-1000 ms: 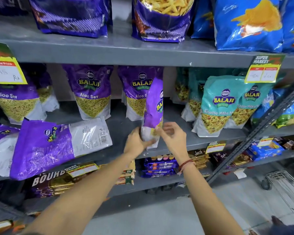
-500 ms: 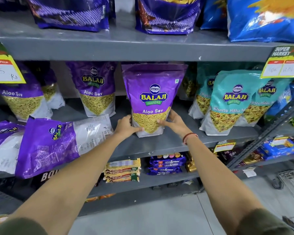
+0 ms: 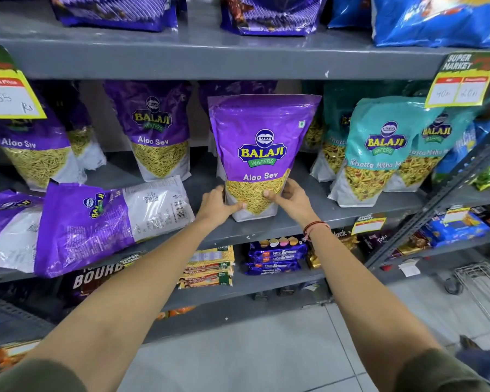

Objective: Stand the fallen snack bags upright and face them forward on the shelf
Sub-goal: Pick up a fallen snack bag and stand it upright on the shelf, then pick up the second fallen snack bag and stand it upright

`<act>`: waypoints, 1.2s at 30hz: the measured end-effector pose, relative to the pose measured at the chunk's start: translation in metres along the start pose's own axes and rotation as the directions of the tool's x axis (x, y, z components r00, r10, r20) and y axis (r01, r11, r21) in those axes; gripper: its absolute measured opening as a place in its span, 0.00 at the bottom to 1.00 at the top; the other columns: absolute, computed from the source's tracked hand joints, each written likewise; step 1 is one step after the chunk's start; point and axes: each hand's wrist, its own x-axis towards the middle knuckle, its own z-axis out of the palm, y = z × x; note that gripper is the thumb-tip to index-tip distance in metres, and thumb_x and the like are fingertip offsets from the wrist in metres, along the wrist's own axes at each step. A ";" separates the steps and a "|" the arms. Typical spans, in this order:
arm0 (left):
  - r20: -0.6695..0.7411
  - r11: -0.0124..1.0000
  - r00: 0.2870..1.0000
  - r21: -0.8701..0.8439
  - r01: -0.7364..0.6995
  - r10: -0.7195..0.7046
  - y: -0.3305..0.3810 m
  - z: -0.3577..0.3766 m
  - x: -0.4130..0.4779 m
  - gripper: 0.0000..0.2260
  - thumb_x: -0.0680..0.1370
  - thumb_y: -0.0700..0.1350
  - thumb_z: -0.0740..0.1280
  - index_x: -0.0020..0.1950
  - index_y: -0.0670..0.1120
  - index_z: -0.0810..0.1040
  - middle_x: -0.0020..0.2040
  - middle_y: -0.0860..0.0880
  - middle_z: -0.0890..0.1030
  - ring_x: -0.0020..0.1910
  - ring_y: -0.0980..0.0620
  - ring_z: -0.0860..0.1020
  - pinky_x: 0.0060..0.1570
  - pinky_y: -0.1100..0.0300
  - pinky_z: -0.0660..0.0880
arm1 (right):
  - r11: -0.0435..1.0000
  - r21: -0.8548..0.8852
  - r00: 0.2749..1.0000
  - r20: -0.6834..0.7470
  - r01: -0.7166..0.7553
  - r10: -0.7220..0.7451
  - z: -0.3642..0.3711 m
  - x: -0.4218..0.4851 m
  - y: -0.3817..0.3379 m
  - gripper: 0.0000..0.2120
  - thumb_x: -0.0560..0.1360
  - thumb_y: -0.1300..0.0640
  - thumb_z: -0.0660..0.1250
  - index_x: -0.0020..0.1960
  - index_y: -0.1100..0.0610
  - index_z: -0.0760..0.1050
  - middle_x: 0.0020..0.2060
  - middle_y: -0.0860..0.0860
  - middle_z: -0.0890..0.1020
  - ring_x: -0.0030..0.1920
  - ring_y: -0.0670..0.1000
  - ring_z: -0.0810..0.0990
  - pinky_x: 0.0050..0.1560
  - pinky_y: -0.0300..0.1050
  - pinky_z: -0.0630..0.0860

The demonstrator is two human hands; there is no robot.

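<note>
A purple Aloo Sev bag [image 3: 262, 148] stands upright at the front of the grey middle shelf [image 3: 283, 226], its printed front towards me. My left hand [image 3: 218, 203] grips its lower left corner and my right hand [image 3: 290, 195] its lower right corner. To the left, a fallen purple bag [image 3: 102, 222] lies on its side with its back label showing, overhanging the shelf edge. Another fallen purple bag [image 3: 6, 224] lies at the far left, partly cut off. Two more Aloo Sev bags [image 3: 157, 137] [image 3: 34, 154] stand upright behind them.
Teal Khatta Mitha bags [image 3: 376, 154] stand to the right. Price tags [image 3: 9, 91] [image 3: 461, 80] hang from the upper shelf [image 3: 181, 58], which carries purple and blue bags. Biscuit packs [image 3: 275, 256] fill the shelf below. A wire trolley [image 3: 481, 287] stands on the tiled floor at right.
The held bag has turned from edge-on to front-facing and now stands upright near the shelf front. Both hands have shifted to its lower corners. The view has moved closer.
</note>
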 end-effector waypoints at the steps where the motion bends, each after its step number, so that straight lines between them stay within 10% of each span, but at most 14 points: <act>1: -0.011 1.000 1.000 -0.008 0.011 -0.011 0.000 0.001 -0.003 0.27 0.69 0.51 0.75 0.62 0.40 0.73 0.61 0.40 0.80 0.62 0.41 0.76 0.62 0.46 0.74 | 1.000 -0.020 0.999 -0.052 -0.003 0.002 0.003 -0.006 0.001 0.26 0.67 0.46 0.75 0.60 0.54 0.72 0.54 0.49 0.81 0.54 0.47 0.79 0.56 0.40 0.74; 7: 0.007 0.876 0.953 -0.391 0.282 -0.304 -0.040 0.014 -0.057 0.19 0.74 0.49 0.70 0.61 0.42 0.76 0.55 0.43 0.82 0.56 0.45 0.80 0.63 0.49 0.73 | 1.000 -0.020 0.921 -0.389 0.001 -0.009 0.042 -0.065 0.040 0.12 0.71 0.48 0.72 0.48 0.55 0.76 0.45 0.55 0.81 0.46 0.53 0.80 0.51 0.48 0.78; 13: -0.071 0.330 0.737 -0.920 0.212 -0.672 -0.060 -0.012 -0.084 0.07 0.75 0.45 0.69 0.41 0.43 0.74 0.40 0.43 0.80 0.36 0.51 0.80 0.32 0.64 0.80 | 0.925 -0.298 0.963 -0.057 0.235 -0.263 0.101 -0.065 0.008 0.14 0.77 0.49 0.64 0.48 0.60 0.79 0.44 0.56 0.82 0.45 0.52 0.78 0.48 0.50 0.76; 17: -0.007 0.130 0.724 -0.985 0.115 -0.689 -0.058 -0.035 -0.079 0.15 0.75 0.49 0.68 0.53 0.40 0.73 0.54 0.39 0.78 0.49 0.46 0.78 0.52 0.57 0.79 | 0.933 -0.213 0.956 0.104 0.291 -0.275 0.148 -0.045 -0.032 0.17 0.78 0.50 0.63 0.56 0.64 0.78 0.50 0.61 0.82 0.52 0.59 0.79 0.55 0.52 0.74; 22: 0.015 0.108 0.704 -0.985 0.131 -0.710 -0.048 -0.046 -0.071 0.32 0.70 0.54 0.73 0.69 0.41 0.68 0.65 0.42 0.75 0.62 0.45 0.75 0.63 0.55 0.72 | 0.981 -0.162 0.960 0.273 0.104 -0.057 0.186 -0.005 -0.075 0.29 0.78 0.43 0.60 0.71 0.61 0.65 0.68 0.61 0.72 0.69 0.58 0.69 0.70 0.51 0.64; 26: -0.032 0.162 0.685 -0.979 0.127 -0.728 -0.044 -0.051 -0.063 0.33 0.67 0.52 0.76 0.68 0.42 0.69 0.63 0.44 0.78 0.57 0.47 0.78 0.51 0.57 0.76 | 0.984 -0.180 0.906 0.419 0.015 0.063 0.190 0.012 -0.092 0.36 0.72 0.30 0.57 0.67 0.55 0.69 0.67 0.54 0.73 0.67 0.54 0.70 0.70 0.50 0.63; 30: 0.019 0.120 0.706 -0.982 0.146 -0.708 -0.039 -0.056 -0.055 0.39 0.64 0.53 0.78 0.70 0.42 0.67 0.66 0.43 0.76 0.64 0.45 0.75 0.66 0.51 0.71 | 0.972 -0.234 0.916 0.394 0.022 0.074 0.187 0.022 -0.097 0.33 0.74 0.32 0.56 0.70 0.52 0.69 0.71 0.57 0.70 0.70 0.58 0.68 0.70 0.50 0.62; 36: -0.021 0.112 0.621 -0.988 0.108 -0.784 -0.043 -0.059 -0.062 0.30 0.66 0.46 0.78 0.64 0.42 0.71 0.57 0.48 0.79 0.55 0.49 0.78 0.57 0.59 0.75 | 0.972 -0.234 0.924 0.373 0.009 0.081 0.176 0.019 -0.098 0.38 0.70 0.29 0.57 0.57 0.61 0.79 0.47 0.57 0.81 0.50 0.58 0.81 0.64 0.55 0.74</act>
